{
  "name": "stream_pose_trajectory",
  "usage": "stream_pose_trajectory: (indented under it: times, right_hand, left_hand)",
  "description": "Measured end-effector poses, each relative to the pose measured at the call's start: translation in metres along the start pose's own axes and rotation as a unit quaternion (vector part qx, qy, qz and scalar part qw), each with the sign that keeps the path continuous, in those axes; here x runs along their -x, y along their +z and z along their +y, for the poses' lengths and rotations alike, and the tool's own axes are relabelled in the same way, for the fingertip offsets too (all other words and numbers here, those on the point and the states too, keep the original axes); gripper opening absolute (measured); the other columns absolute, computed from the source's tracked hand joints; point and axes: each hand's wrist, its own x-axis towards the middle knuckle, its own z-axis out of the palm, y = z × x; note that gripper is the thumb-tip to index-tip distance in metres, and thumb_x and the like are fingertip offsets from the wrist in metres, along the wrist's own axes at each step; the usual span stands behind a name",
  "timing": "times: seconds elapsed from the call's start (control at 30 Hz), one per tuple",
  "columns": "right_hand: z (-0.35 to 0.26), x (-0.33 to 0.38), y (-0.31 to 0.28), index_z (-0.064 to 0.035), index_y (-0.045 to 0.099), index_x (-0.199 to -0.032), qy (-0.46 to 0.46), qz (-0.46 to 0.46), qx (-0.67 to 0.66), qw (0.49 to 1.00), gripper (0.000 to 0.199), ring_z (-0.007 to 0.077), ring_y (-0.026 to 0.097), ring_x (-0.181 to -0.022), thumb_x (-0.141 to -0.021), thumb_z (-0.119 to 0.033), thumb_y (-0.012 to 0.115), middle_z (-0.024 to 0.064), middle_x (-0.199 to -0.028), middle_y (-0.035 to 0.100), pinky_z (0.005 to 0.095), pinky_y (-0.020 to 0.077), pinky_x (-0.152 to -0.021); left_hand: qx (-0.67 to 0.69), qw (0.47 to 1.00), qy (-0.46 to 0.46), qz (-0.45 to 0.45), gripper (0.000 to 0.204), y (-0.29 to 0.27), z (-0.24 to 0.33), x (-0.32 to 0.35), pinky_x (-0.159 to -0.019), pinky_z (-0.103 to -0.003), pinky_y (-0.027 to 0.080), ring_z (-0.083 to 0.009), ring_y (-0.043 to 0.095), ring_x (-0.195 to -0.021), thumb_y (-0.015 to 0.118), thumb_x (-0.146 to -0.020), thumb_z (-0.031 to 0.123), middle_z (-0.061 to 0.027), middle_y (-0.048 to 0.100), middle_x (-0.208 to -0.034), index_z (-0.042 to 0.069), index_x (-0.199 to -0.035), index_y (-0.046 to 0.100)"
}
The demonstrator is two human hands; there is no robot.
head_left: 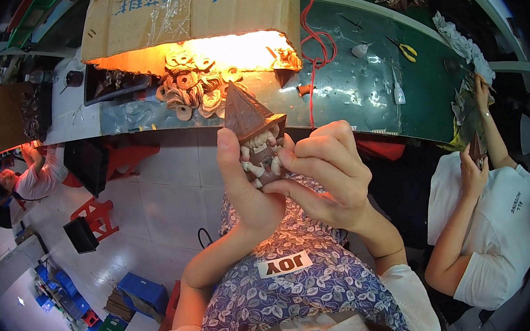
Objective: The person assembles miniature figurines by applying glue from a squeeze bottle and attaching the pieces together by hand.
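A small figurine with a brown pointed hat and a pale body is held up in front of my chest, in both hands. My left hand grips it from the left and below, thumb beside the hat. From the right, my right hand pinches the figurine's side between thumb and fingers. My fingers hide part of its body. Just beyond it, at the bench edge, lies a pile of beige ring-shaped pieces.
A brightly lit cardboard box stands open-sided over the bench. A red cord, yellow-handled pliers and a white-handled tool lie right of it. A co-worker at right handles a brown piece. Red stools stand left.
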Motion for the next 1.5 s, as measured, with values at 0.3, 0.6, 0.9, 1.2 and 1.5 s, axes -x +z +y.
stream_pose_trajectory:
  times: [0.3,0.6,0.9,1.2,1.5]
  right_hand:
    - [0.000,0.015,0.000,0.0008,0.067,-0.086,-0.004,0.011,0.002,1.000,0.044,0.0204,0.048,-0.072,-0.047,-0.014,0.082,0.0040,-0.082,0.058,0.0304,0.0396,-0.062]
    - [-0.001,0.025,0.000,0.0019,0.067,-0.086,-0.011,0.012,-0.007,1.000,0.043,0.0201,0.048,-0.073,-0.048,-0.012,0.082,0.0045,-0.083,0.058,0.0303,0.0405,-0.063]
    - [-0.003,0.029,0.004,0.0022,0.066,-0.086,-0.023,0.019,0.008,1.000,0.043,0.0214,0.048,-0.073,-0.047,-0.011,0.082,0.0049,-0.084,0.058,0.0309,0.0404,-0.062]
    - [-0.002,0.030,0.005,0.0053,0.064,-0.084,-0.033,0.022,0.015,0.999,0.038,0.0238,0.050,-0.072,-0.051,-0.008,0.079,0.0079,-0.084,0.057,0.0321,0.0429,-0.062]
    - [0.014,0.043,0.007,0.0067,0.059,-0.089,0.014,0.042,-0.026,0.999,0.035,0.0276,0.050,-0.080,-0.063,-0.009,0.075,0.0108,-0.088,0.054,0.0349,0.0440,-0.069]
  left_hand:
    - [0.042,0.999,-0.028,0.014,0.053,0.001,-0.007,0.007,-0.066,-0.026,0.048,-0.0126,0.058,-0.074,0.035,-0.090,0.055,-0.0031,0.061,-0.086,0.006,-0.095,0.056]
    - [0.073,0.996,-0.046,0.002,0.053,-0.003,-0.013,0.012,-0.065,-0.025,0.047,-0.0125,0.058,-0.073,0.037,-0.090,0.056,-0.0030,0.060,-0.085,0.006,-0.094,0.056]
    - [0.063,0.997,-0.044,-0.003,0.050,-0.003,-0.010,0.015,-0.065,-0.026,0.046,-0.0112,0.056,-0.073,0.038,-0.089,0.056,-0.0010,0.058,-0.082,0.009,-0.093,0.055]
    - [0.084,0.995,-0.061,-0.005,0.049,-0.005,-0.012,0.014,-0.064,-0.025,0.046,-0.0117,0.056,-0.072,0.040,-0.089,0.055,-0.0009,0.058,-0.082,0.009,-0.094,0.055]
    - [0.102,0.992,-0.069,-0.016,0.049,-0.005,-0.026,0.001,-0.065,-0.025,0.047,-0.0135,0.058,-0.074,0.035,-0.093,0.052,-0.0028,0.061,-0.088,0.009,-0.103,0.056]
